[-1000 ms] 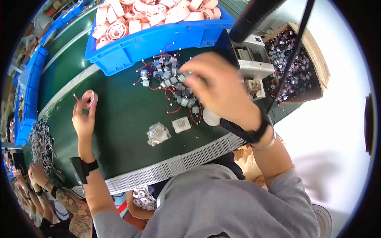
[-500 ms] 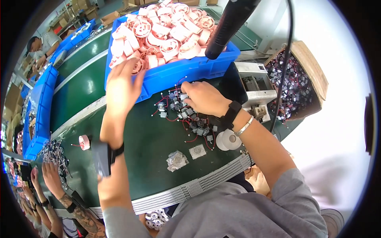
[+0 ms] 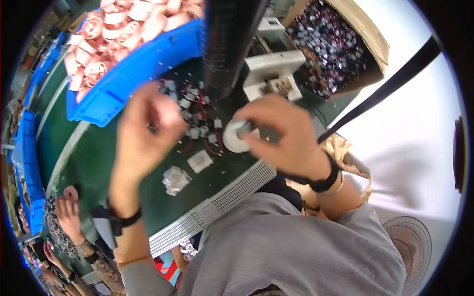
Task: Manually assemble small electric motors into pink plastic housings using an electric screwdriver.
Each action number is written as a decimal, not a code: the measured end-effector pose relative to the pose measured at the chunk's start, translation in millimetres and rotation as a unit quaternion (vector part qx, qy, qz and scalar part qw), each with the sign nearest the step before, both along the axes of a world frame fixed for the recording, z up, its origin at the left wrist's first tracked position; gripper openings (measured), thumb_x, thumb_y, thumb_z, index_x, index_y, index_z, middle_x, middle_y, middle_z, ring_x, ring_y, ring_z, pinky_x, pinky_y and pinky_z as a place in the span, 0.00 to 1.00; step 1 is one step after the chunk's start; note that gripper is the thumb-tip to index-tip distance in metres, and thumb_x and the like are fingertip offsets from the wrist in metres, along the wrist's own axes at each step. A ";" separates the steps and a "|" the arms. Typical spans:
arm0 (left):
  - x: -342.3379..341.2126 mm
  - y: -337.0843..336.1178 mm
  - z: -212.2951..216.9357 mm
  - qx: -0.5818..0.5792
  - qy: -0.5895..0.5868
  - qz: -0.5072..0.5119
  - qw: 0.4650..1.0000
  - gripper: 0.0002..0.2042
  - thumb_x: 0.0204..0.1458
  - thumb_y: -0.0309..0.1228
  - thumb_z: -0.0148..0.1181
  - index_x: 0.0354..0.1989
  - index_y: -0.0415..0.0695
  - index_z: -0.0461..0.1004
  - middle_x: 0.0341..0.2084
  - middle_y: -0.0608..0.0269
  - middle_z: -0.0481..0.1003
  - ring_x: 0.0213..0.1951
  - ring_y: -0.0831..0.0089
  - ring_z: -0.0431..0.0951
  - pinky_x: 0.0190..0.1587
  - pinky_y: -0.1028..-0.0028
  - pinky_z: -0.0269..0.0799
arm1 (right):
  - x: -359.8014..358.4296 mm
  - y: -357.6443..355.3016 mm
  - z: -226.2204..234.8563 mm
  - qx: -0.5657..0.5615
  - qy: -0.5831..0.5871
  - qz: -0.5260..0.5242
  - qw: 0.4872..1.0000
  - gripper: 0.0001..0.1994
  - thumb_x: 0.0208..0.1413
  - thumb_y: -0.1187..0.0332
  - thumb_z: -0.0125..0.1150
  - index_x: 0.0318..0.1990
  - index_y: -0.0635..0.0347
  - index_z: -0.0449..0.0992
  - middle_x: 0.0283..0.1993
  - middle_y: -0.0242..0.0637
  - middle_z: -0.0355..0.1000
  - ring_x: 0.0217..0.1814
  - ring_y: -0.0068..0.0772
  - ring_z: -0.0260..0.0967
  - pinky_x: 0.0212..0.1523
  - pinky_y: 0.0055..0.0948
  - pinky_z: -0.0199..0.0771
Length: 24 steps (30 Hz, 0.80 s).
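Observation:
My left hand point(image 3: 140, 135) is blurred, its fingers closed round a pink plastic ring-shaped housing point(image 3: 169, 111). Pinched between thumb and fingers of my right hand point(image 3: 286, 135) is a small grey motor point(image 3: 242, 127). It hangs over a white round dish-like piece point(image 3: 235, 143), which it partly hides. Between both hands lies a loose pile of small motors point(image 3: 196, 116) with red and dark wires. Closer to me, a crumpled whitish lump point(image 3: 176, 180) and a flat pale square pad point(image 3: 199, 161) rest on the green work surface point(image 3: 148, 209).
A blue crate point(image 3: 140, 64) full of pink housings stands at the far left. A dark tube point(image 3: 227, 44) hangs in front of a metal fixture point(image 3: 274, 64). At the far right is a cardboard box point(image 3: 373, 47) of motors. A co-worker's hand point(image 3: 68, 217) works at left.
The left hand has come away from the crate with a pink housing. The right hand has left the pile with a motor and moved nearer to me. The view has turned right.

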<state>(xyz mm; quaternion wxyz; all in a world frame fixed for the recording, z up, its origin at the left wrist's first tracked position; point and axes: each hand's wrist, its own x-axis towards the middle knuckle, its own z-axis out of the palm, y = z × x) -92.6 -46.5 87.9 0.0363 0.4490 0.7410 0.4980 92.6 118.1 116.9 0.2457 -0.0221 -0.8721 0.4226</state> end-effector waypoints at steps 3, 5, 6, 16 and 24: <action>63.6 36.4 -31.2 -0.002 0.011 -0.082 0.997 0.29 0.33 0.32 0.73 0.47 0.39 0.68 0.34 0.56 0.73 0.36 0.64 0.75 0.37 0.69 0.72 | 18.5 23.3 -14.9 -0.193 -0.031 -0.110 0.974 0.17 0.44 0.83 0.62 0.45 0.66 0.71 0.42 0.35 0.71 0.41 0.22 0.70 0.40 0.21 0.72; 81.2 56.5 -51.8 0.014 0.072 -0.096 0.993 0.31 0.32 0.35 0.73 0.48 0.40 0.67 0.35 0.57 0.72 0.37 0.62 0.74 0.40 0.67 0.71 | 22.7 33.2 -25.3 -0.208 -0.055 -0.097 0.972 0.19 0.46 0.83 0.61 0.48 0.69 0.69 0.46 0.34 0.69 0.41 0.19 0.69 0.40 0.19 0.72; 85.5 66.0 -60.0 -0.009 0.146 -0.076 0.986 0.33 0.31 0.38 0.73 0.48 0.40 0.67 0.37 0.57 0.72 0.40 0.60 0.73 0.44 0.65 0.68 | 24.1 32.4 -26.2 -0.210 -0.058 -0.097 0.971 0.19 0.46 0.83 0.61 0.48 0.69 0.69 0.46 0.34 0.69 0.41 0.19 0.69 0.40 0.19 0.72; 88.8 53.5 -60.8 -0.063 0.073 -0.104 0.990 0.35 0.30 0.37 0.72 0.50 0.39 0.65 0.43 0.56 0.68 0.45 0.56 0.68 0.51 0.59 0.62 | 24.6 37.0 -33.8 -0.126 -0.089 -0.040 0.987 0.14 0.45 0.82 0.61 0.43 0.67 0.72 0.40 0.35 0.71 0.39 0.20 0.71 0.39 0.19 0.73; 89.0 53.5 -66.7 -0.044 0.126 -0.063 0.989 0.36 0.31 0.32 0.71 0.53 0.39 0.63 0.44 0.55 0.69 0.44 0.53 0.68 0.46 0.61 0.64 | 4.7 35.5 -43.7 0.118 -0.072 0.048 0.989 0.12 0.41 0.74 0.65 0.37 0.60 0.74 0.33 0.37 0.71 0.34 0.37 0.70 0.36 0.29 0.72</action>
